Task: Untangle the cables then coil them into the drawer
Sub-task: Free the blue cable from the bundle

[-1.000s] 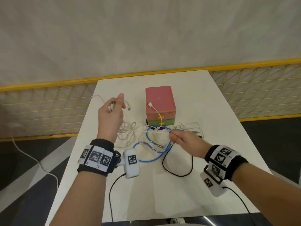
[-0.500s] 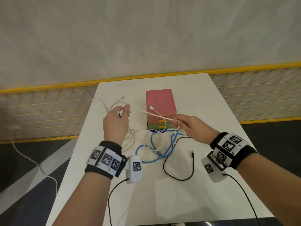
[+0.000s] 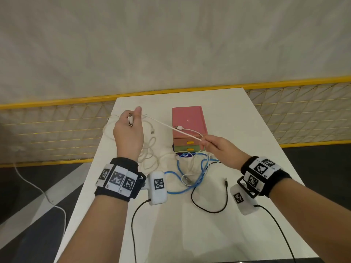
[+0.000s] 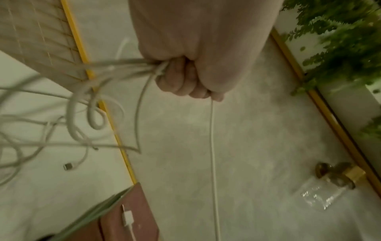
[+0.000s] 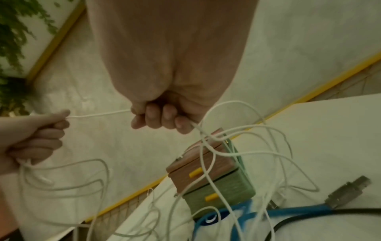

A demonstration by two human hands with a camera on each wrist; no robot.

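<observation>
A thin white cable runs taut between my two hands above the table. My left hand is raised at the left and grips that cable along with a bundle of white loops that hang from the fist. My right hand pinches the same white cable in front of the small drawer box, which has a pink top, a pink and a green drawer, both closed. A white plug lies on the box's top. A blue cable and a black cable lie tangled with white ones on the table.
The white table ends at a yellow-railed mesh fence behind and to both sides. More white loops lie left of the box. A white cord trails on the dark floor at the left.
Both hands have risen and moved away from me, the left one up and to the far left. The white cable between them has been drawn taut and lifted out of the tangle.
</observation>
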